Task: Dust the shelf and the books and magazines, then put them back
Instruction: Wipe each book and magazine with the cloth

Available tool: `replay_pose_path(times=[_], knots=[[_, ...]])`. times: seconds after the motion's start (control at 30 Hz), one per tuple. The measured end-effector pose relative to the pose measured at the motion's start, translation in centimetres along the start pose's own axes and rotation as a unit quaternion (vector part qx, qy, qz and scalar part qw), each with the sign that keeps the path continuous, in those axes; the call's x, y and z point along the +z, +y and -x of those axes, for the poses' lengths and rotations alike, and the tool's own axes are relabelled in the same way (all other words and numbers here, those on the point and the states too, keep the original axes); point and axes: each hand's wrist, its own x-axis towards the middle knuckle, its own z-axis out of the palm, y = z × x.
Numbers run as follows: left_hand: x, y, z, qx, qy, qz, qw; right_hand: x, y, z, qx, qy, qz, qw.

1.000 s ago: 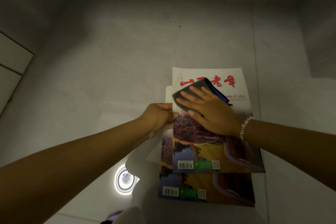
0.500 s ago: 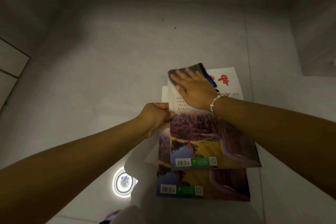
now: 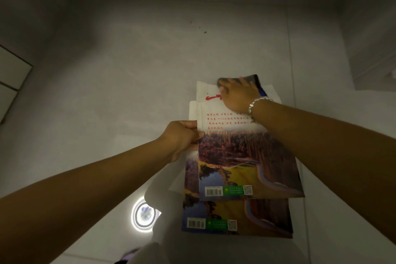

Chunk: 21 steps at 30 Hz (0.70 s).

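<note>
Dusting in dim light: right hand (image 3: 237, 94) presses cloth (image 3: 248, 80) flat on top magazine (image 3: 246, 156), left hand (image 3: 182, 137) pinching its edge; lower magazine (image 3: 235, 218) apparently next.

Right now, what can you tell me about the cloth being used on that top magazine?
The cloth is dark grey, with a blue edge showing at its right side. It looks soft, like microfibre. It lies flat at the far end of the top magazine, mostly hidden under the right hand, whose straight fingers press it onto the white cover. The left hand grips the magazine's left edge and does not touch the cloth.
</note>
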Motion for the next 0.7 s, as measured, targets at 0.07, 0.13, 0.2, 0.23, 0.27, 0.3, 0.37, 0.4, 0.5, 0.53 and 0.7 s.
replay_pose_path(times=[0.07, 0.13, 0.2, 0.23, 0.27, 0.3, 0.37, 0.4, 0.5, 0.53, 0.7], knots=[[0.0, -0.1, 0.1, 0.002, 0.0, -0.002, 1.0, 0.5, 0.5, 0.9, 0.016, 0.028, 0.001, 0.999], [-0.1, -0.1, 0.0, 0.003, -0.003, 0.003, 1.0, 1.9, 0.3, 2.8, -0.044, 0.089, 0.007, 0.995], [-0.1, -0.1, 0.1, 0.005, -0.008, 0.017, 1.0, 3.4, 0.0, 5.3, -0.146, 0.116, -0.006, 0.982], [-0.1, -0.1, 0.1, 0.006, -0.01, 0.025, 1.0, 4.1, 0.2, 6.5, -0.195, 0.112, 0.001, 0.974], [-0.1, -0.1, 0.2, 0.005, -0.012, 0.026, 1.0, 4.8, 0.5, 7.5, -0.232, 0.108, 0.015, 0.967], [-0.2, -0.2, 0.3, 0.002, -0.016, 0.02, 1.0, 5.6, 1.0, 8.4, -0.252, 0.106, 0.032, 0.961], [-0.4, -0.4, 0.6, -0.007, -0.033, -0.008, 0.999, 6.5, 2.1, 9.3, -0.262, 0.118, 0.059, 0.956], [-0.5, -0.6, 0.7, -0.01, -0.043, -0.03, 0.999, 6.5, 2.4, 9.3, -0.25, 0.13, 0.062, 0.958], [-1.0, -1.0, 0.9, -0.014, -0.068, -0.086, 0.994, 5.6, 1.7, 8.4, -0.149, 0.146, 0.023, 0.978], [-1.1, -1.0, 1.0, -0.017, -0.074, -0.095, 0.993, 5.4, 1.0, 8.1, -0.132, 0.149, 0.016, 0.98], [-1.7, -0.9, 1.4, -0.03, -0.09, -0.098, 0.991, 4.8, -1.2, 6.6, -0.269, 0.102, 0.06, 0.956]])
